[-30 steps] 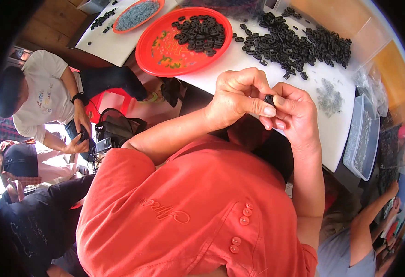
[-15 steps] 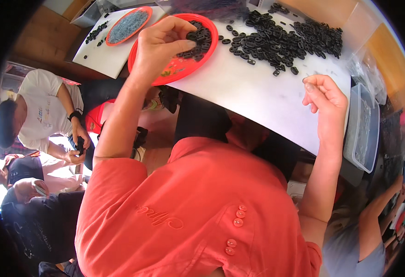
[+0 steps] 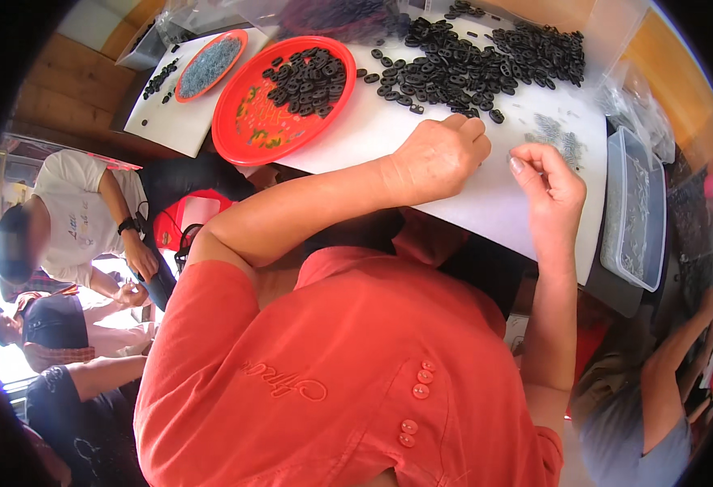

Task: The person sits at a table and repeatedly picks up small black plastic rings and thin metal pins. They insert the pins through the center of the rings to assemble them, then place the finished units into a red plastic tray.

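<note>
My left grip [image 3: 442, 161] is curled in, back of the hand up, and I cannot tell whether it holds anything. Near it on the right, my right grip [image 3: 547, 178] has thumb and forefinger drawn narrow; I cannot tell what, if anything, sits between them. Small black oval pieces with holes [image 3: 470, 73] lie heaped beyond both grips, and more rest on a round red plate [image 3: 239, 126], flower-patterned, beyond my left grip and leftward. Tiny translucent bits [image 3: 563, 138] lie just beyond my right grip on the smooth white surface [image 3: 486, 199]; a clear rectangular plastic box [image 3: 634, 211] stands to its right. Well left of my left grip, a white T-shirt [image 3: 80, 207] on another person bears lettering; looping script is embroidered on my red shirt [image 3: 356, 325].
</note>
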